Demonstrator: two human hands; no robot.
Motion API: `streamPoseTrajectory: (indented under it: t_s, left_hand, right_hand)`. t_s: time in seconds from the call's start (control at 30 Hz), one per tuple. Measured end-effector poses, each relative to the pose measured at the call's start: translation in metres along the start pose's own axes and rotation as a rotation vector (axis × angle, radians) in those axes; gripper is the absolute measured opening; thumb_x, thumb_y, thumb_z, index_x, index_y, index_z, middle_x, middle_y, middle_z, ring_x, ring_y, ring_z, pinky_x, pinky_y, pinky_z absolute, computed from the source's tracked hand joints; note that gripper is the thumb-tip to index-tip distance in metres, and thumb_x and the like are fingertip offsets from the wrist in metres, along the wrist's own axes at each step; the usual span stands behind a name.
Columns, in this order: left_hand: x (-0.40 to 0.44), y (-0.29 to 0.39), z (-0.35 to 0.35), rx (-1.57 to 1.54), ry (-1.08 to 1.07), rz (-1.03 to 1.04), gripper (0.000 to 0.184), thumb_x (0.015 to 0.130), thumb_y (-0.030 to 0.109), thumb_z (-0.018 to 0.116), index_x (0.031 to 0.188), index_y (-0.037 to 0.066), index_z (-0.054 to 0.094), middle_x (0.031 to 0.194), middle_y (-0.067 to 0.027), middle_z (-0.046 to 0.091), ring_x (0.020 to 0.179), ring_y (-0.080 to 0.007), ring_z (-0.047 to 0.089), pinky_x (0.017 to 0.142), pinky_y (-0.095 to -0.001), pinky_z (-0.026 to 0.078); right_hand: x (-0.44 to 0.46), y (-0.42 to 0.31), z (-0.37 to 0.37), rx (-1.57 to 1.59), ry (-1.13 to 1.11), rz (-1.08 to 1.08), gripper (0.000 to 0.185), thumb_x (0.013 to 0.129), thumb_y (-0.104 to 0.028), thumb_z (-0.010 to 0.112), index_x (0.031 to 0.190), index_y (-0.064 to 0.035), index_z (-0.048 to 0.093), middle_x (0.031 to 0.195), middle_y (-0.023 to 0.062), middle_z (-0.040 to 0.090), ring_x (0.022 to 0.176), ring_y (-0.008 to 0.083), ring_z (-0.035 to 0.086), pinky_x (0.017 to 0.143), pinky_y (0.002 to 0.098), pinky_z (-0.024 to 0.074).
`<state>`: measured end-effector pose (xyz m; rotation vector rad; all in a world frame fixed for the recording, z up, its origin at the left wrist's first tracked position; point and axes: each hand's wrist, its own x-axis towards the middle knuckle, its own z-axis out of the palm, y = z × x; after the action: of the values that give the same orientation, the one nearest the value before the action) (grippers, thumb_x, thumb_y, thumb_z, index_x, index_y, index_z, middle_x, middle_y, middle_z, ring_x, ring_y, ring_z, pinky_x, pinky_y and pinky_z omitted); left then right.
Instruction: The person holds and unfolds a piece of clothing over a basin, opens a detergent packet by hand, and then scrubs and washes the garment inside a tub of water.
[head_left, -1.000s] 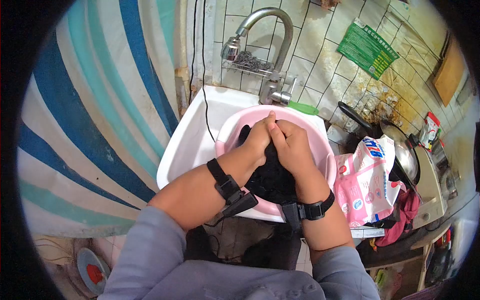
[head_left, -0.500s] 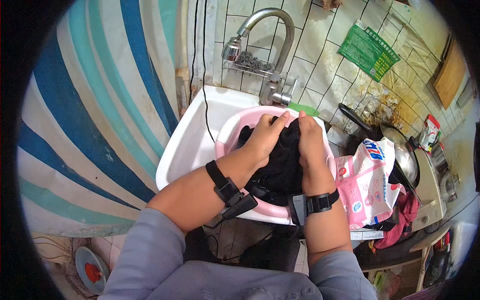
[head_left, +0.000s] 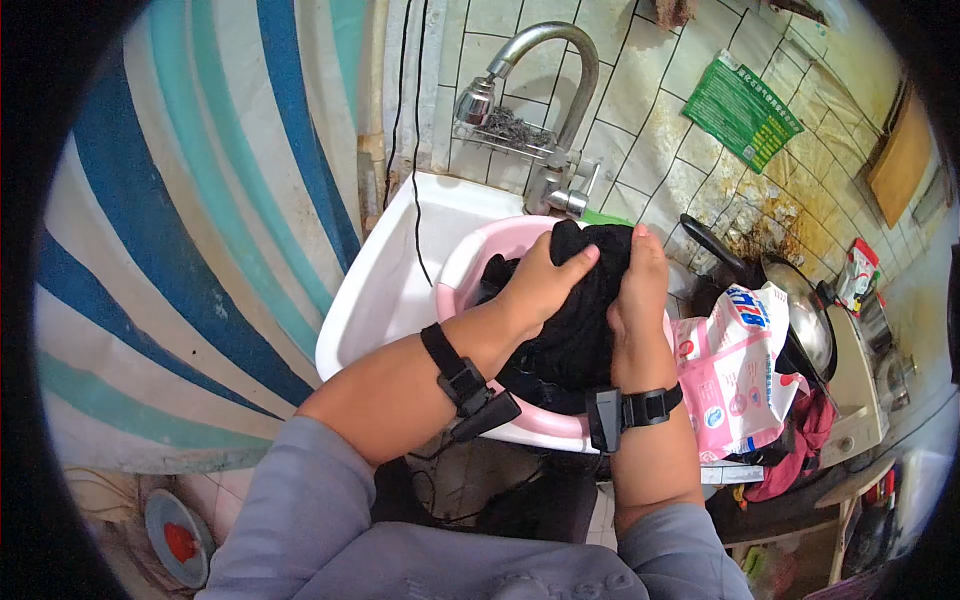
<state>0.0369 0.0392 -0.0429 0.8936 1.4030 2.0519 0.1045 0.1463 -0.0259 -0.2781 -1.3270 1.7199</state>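
Note:
Black cloth, its exact kind not clear, is bunched up inside a pink basin that sits in the white sink. My left hand grips the upper left part of the cloth, thumb lying on top. On the right side, my right hand is closed on the same cloth, its thumb pointing up and its other fingers mostly hidden. Between the hands a bunched fold rises to the basin's far rim. The lower part of the cloth lies in the basin.
A chrome faucet arches over the back of the sink. To the right stand a pink and white detergent bag and a wok with a black handle. A striped curtain hangs at the left.
Both hands have shifted slightly, and the thumbs sit farther apart. More black cloth now bulges up between them. The whole view has moved a little.

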Motion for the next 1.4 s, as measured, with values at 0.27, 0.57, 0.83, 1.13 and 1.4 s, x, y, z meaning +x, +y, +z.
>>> streamPoseTrajectory:
  t_s: [0.27,0.57,0.83,1.13,1.4]
  left_hand:
    - [0.019,-0.013,-0.012,-0.381,0.153,-0.101,0.04,0.091,0.028,0.062,0.116,-0.002,0.052,0.104,-0.011,0.061,0.092,-0.0171,0.057,0.081,-0.0308,0.047]
    - [0.012,-0.002,-0.004,-0.345,0.257,-0.12,0.029,0.095,0.028,0.054,0.112,0.004,0.053,0.093,-0.0074,0.059,0.084,-0.0174,0.057,0.073,-0.0322,0.048]
    - [-0.006,0.017,0.005,-0.022,0.068,-0.077,0.052,0.096,0.041,0.05,0.128,-0.001,0.048,0.118,-0.0164,0.057,0.106,-0.0207,0.054,0.091,-0.0328,0.042]
    - [-0.008,0.018,0.0,-0.049,0.073,-0.359,0.083,0.092,0.061,0.041,0.133,-0.011,0.038,0.139,-0.03,0.038,0.13,-0.0323,0.038,0.105,-0.0442,0.031]
    - [-0.001,0.017,-0.008,-0.15,0.068,-0.383,0.079,0.093,0.06,0.039,0.13,-0.009,0.044,0.128,-0.0253,0.05,0.117,-0.0291,0.049,0.099,-0.0406,0.036]
  right_hand:
    - [-0.007,0.003,0.008,-0.29,-0.188,0.138,0.019,0.093,-0.024,0.058,0.093,-0.005,0.059,0.087,-0.0001,0.058,0.082,0.0103,0.051,0.074,0.0244,0.0415]
    - [-0.03,-0.008,0.023,-0.896,-0.344,-0.384,0.021,0.087,-0.018,0.065,0.079,-0.0014,0.055,0.065,0.0068,0.05,0.063,0.0146,0.046,0.061,0.0292,0.0409]
    - [-0.009,0.005,0.015,-0.91,-0.031,-0.28,0.03,0.091,-0.025,0.056,0.085,0.0041,0.062,0.074,0.025,0.061,0.067,0.0336,0.06,0.066,0.0402,0.0464]
    - [-0.006,0.008,0.015,-1.016,-0.095,-0.231,0.03,0.09,-0.024,0.055,0.082,0.0045,0.062,0.078,0.0289,0.061,0.074,0.0441,0.061,0.066,0.0442,0.0468]
    - [-0.035,-0.013,0.03,-0.94,-0.336,-0.33,0.028,0.089,-0.023,0.057,0.081,0.003,0.061,0.076,0.0296,0.059,0.072,0.0444,0.06,0.065,0.0441,0.0464]
